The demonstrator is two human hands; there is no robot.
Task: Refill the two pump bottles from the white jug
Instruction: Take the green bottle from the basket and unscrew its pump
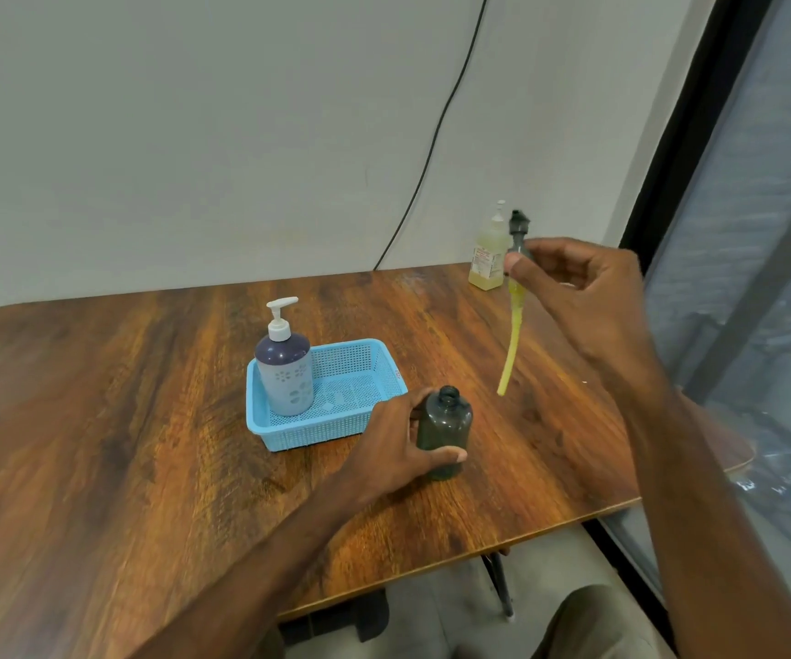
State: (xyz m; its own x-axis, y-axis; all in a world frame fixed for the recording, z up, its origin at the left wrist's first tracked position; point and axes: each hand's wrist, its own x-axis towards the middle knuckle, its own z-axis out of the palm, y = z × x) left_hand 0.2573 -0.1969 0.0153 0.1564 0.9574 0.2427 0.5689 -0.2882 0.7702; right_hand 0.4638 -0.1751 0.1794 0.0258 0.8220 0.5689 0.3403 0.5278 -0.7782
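Grey bottle point(444, 432), likely light, tippy; left hand point(398, 444) clasps body. At 1 o'clock right hand point(584, 287) pinches pump point(518, 228) collar; tube point(513, 335) probably slick.

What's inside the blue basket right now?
A pump bottle with a white pump stands upright in the basket's left end. Nothing else shows, though the bottle and near wall cover some of the floor.

The basket point(317, 432) is sky-blue mesh. The pump bottle point(285, 378) inside it is lilac, flower-patterned; the open bottle point(446, 428) beside it, smoky grey.
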